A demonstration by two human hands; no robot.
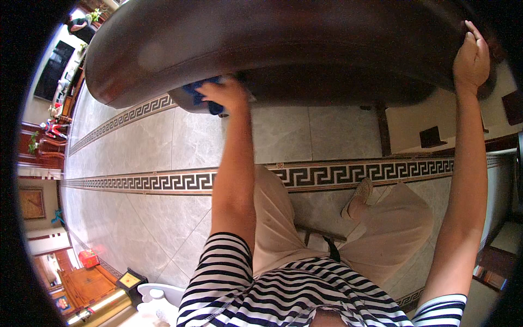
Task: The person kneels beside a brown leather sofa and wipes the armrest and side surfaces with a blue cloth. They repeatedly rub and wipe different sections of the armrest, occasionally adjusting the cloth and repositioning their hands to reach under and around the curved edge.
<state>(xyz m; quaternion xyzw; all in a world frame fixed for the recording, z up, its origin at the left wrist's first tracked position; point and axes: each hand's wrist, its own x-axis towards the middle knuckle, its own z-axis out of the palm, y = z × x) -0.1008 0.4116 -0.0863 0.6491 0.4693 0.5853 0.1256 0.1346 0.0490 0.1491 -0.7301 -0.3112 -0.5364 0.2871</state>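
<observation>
A large dark brown leather sofa point(286, 36) fills the upper part of the view. My left hand point(226, 94) is at its lower side, left of centre, on a dark blue cloth point(212, 92) pressed against the brown surface; the hand is slightly blurred and its fingers are partly spread. My right hand point(473, 61) rests on the sofa's right end, fingers bent over the edge, with the side of the hand towards me. What lies beneath its fingers is hidden.
Grey floor tiles point(139, 143) with a black Greek-key border point(335, 175) lie below the sofa. Wooden furniture point(88, 286), a red box point(88, 258) and a white chair-like object point(159, 298) stand at lower left. A person point(81, 28) is at far upper left.
</observation>
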